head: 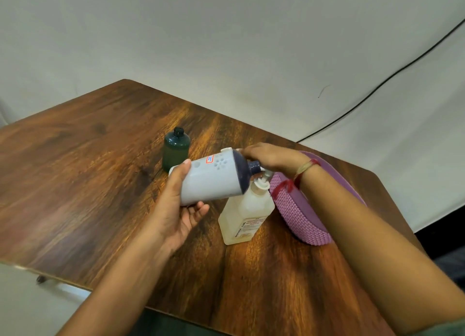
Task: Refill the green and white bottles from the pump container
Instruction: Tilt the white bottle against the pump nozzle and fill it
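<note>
Wooden table (100,184) before a white backdrop, seen from the head camera. At centre the left hand (176,209) gripped the white bottle (214,182), tipped almost flat, its long axis running left to right and its dark neck meeting the spout of the pump container (246,215) (just right, below). The right hand (274,157) lay over the pump, fingers loosely straight. The green bottle (176,150) stood uncapped, farther left.

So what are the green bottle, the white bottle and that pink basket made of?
The green bottle: translucent dark-green plastic, glossy; light glints on its shoulder. The white bottle: opaque matte plastic, it seems, with moulded dimples. The pink basket: probably knitted or woven cord, by its regular ribbed texture; could be textured plastic.
</note>
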